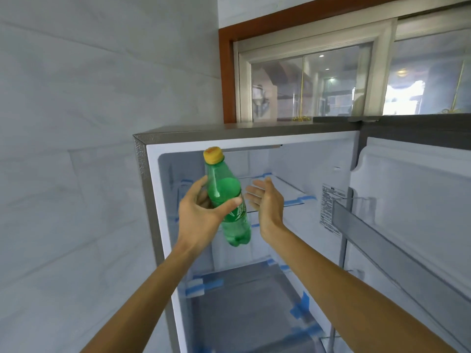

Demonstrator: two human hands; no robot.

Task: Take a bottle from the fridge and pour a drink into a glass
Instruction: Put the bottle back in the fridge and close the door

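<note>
Bottle: a green plastic bottle [227,200] with a yellow cap [213,154] is held in the air at the centre of the frame, in front of the open upper compartment of the fridge [141,159]. It is tilted, with the cap toward the upper left and the base toward the lower right. Green liquid is seen inside, up to about the shoulder.

Left hand: the left hand [201,215] is wrapped round the middle of the bottle. The thumb is laid across the front and the fingers [201,184] are curled behind it, so the bottle is firmly gripped.

Right hand: the right hand [267,200] is raised just right of the bottle with its palm turned toward it. Its fingers [256,186] are straight and spread, and nothing is held. A narrow gap is seen between the fingertips and the bottle.

Fridge interior: a glass shelf [288,191] is seen behind the hands, and a grey one lower in the frame. Strips of blue tape [205,285] are stuck at the shelf edges. A printed sticker [331,207] is fixed to the inner right wall.

Door: the fridge door [413,194] is swung open at the right of the frame, with a grey rack [377,233] across it.

Surroundings: a pale tiled wall [76,110] fills the left of the frame. A window [305,85] with a brown frame is seen at the upper right, above the fridge.
</note>
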